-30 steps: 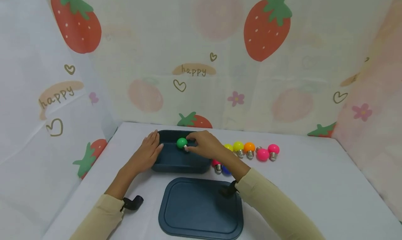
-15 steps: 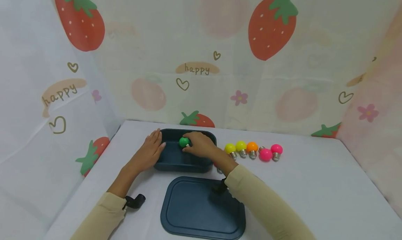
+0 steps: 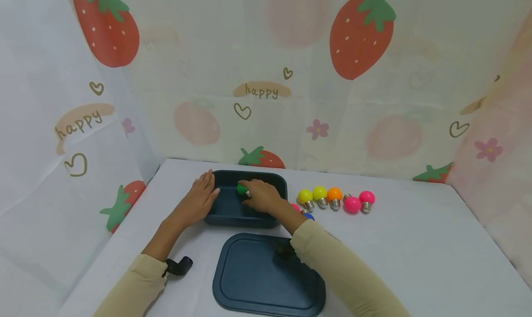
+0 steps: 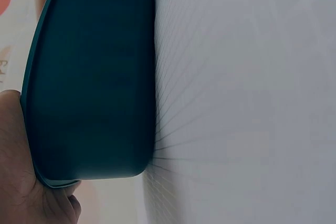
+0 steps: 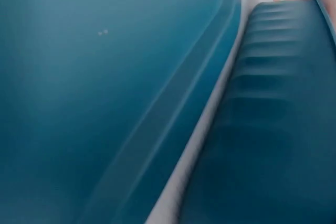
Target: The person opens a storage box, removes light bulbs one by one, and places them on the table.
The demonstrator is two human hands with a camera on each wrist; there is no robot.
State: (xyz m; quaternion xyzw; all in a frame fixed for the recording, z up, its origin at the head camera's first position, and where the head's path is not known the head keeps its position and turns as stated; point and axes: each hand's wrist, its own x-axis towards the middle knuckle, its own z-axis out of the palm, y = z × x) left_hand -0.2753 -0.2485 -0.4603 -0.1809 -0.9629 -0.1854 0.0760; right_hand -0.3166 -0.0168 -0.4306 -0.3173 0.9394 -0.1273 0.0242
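Observation:
A dark blue-green rectangular box [image 3: 243,222] stands uncovered on the table in the head view. My left hand [image 3: 194,204] holds its left end, thumb over the rim and fingers along the outside. In the left wrist view that hand [image 4: 21,166] lies at the box corner, with the side wall [image 4: 89,82] filling much of the picture. Inside the box, my right hand [image 3: 262,196] pinches a green light bulb [image 3: 241,189] with a silver screw base. The hand partly covers it. The right wrist view shows no bulb, only the box wall [image 5: 273,129] and a lid [image 5: 79,87].
The flat lid [image 3: 266,275] lies in front of the box. Right of the box are yellow bulbs [image 3: 305,196], an orange bulb [image 3: 334,194], pink bulbs [image 3: 352,205] and a blue bulb [image 3: 308,217] partly behind my right arm. A strawberry-print cloth [image 3: 291,137] stands behind the table.
My right hand has lowered deeper into the box with the green bulb, which now shows less. My left hand stays on the box end. The view shifts slightly.

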